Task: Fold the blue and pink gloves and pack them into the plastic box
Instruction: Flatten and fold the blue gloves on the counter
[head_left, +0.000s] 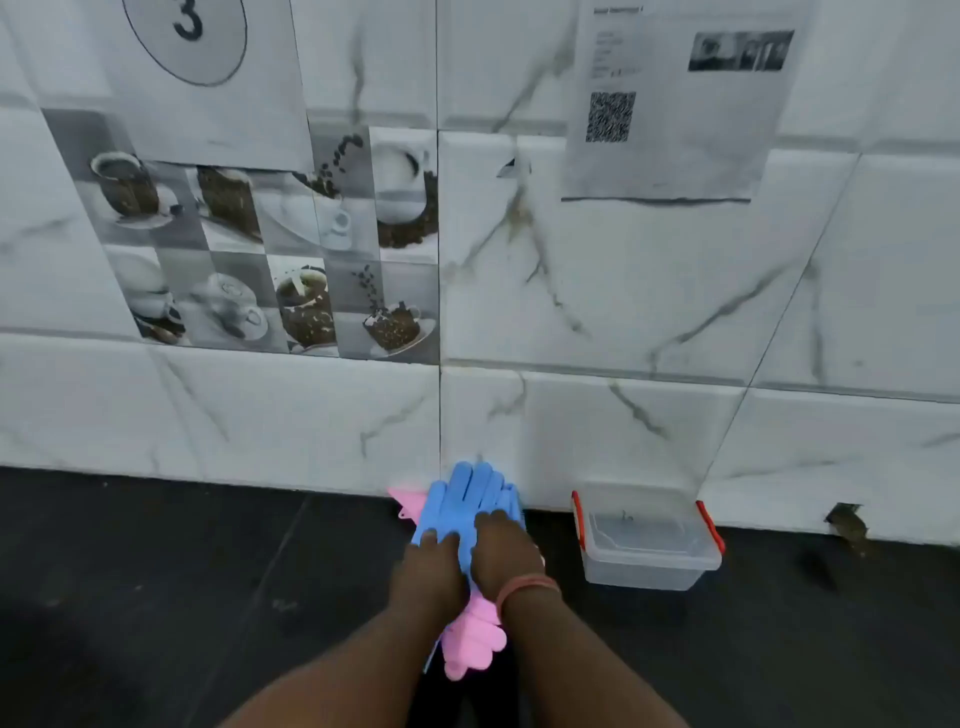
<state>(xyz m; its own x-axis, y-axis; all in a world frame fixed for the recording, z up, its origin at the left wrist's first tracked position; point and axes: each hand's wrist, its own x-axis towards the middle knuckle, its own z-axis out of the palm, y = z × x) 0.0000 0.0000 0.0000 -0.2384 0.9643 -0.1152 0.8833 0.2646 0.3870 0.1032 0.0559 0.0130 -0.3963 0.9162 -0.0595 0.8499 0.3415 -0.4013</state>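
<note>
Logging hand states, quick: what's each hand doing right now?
Left hand: open, fingers pressing flat on the blue gloves.
Right hand: open, pressing the same gloves.

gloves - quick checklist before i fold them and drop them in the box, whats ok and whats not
1. Both hands on the pile: ok. Left hand and right hand press flat on the blue gloves.
2. Gloves stacked: ok. Blue gloves lie on top of the pink gloves, which stick out at the near and far ends.
3. Fold made: not ok. The gloves look laid out at full length.
4. Plastic box open: ok. No lid on it, red clips at the sides.
5. Box has room: ok. It looks empty.
6. Box near at hand: ok. It stands to the right of the pile, by the wall.
</note>
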